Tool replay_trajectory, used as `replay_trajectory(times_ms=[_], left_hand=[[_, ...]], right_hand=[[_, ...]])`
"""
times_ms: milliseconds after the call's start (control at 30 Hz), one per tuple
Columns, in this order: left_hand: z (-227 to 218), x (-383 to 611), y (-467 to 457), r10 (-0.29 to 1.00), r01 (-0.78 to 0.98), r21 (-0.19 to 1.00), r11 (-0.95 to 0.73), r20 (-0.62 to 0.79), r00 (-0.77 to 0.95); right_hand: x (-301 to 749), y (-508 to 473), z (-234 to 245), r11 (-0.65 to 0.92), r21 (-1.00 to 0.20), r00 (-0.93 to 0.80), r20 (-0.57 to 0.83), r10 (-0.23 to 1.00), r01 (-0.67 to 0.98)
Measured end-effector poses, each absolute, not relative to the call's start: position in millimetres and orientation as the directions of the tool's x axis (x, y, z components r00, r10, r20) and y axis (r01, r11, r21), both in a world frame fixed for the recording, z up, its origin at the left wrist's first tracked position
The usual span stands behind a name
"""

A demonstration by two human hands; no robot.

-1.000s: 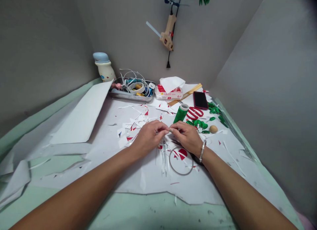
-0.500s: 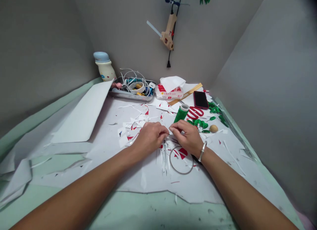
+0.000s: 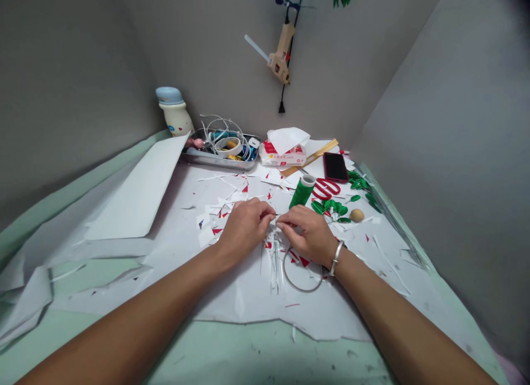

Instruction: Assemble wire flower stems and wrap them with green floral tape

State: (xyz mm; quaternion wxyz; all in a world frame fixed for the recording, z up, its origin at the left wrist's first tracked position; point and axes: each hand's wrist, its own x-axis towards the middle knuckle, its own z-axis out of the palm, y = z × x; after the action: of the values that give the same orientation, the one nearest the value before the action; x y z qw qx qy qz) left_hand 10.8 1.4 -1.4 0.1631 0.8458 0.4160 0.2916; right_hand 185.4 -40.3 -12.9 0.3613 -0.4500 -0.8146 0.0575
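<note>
Barely apart, left hand (image 3: 245, 228), right hand (image 3: 307, 234), both pinched closed — a thin pale strip (image 3: 276, 215), held between them

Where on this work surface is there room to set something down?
Bare white paper lies between the folded white card and the cut paper scraps, and below the wire ring. Crowded: ahead of the right hand, around the green thread spool, red scissors and green leaves.
</note>
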Motion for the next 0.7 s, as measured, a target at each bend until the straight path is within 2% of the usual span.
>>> replay_trajectory(times_ms=[100, 167, 333, 467, 567, 700], left_hand=[[-4.7, 11.5, 0.5, 0.742, 0.598, 0.443, -0.668, 0.331, 0.583], [-5.2, 12.3, -0.4, 0.709, 0.562, 0.442, -0.699, 0.322, 0.628], [0.0, 13.1, -1.5, 0.745, 0.46, 0.629, -0.626, 0.308, 0.592], [3.6, 12.1, -1.0, 0.815, 0.44, 0.715, -0.542, 0.321, 0.483], [2.2, 11.2, 0.4, 0.829, 0.502, 0.671, -0.546, 0.342, 0.443], [-4.4, 11.0, 2.8, 0.784, 0.593, 0.515, -0.619, 0.36, 0.506]], right_hand=[[187.2, -39.1, -10.2, 0.56, -0.444, -0.26, 0.572, 0.778, 0.699], [189.6, -36.5, -10.6, 0.53, -0.494, -0.205, 0.568, 0.797, 0.689], [194.4, -31.0, -16.2, 0.463, -0.599, -0.14, 0.505, 0.852, 0.653], [192.1, -32.6, -18.7, 0.497, -0.556, -0.222, 0.488, 0.844, 0.667], [188.4, -36.2, -17.4, 0.551, -0.484, -0.311, 0.49, 0.814, 0.68], [186.2, -39.7, -12.4, 0.586, -0.424, -0.326, 0.541, 0.775, 0.69]])
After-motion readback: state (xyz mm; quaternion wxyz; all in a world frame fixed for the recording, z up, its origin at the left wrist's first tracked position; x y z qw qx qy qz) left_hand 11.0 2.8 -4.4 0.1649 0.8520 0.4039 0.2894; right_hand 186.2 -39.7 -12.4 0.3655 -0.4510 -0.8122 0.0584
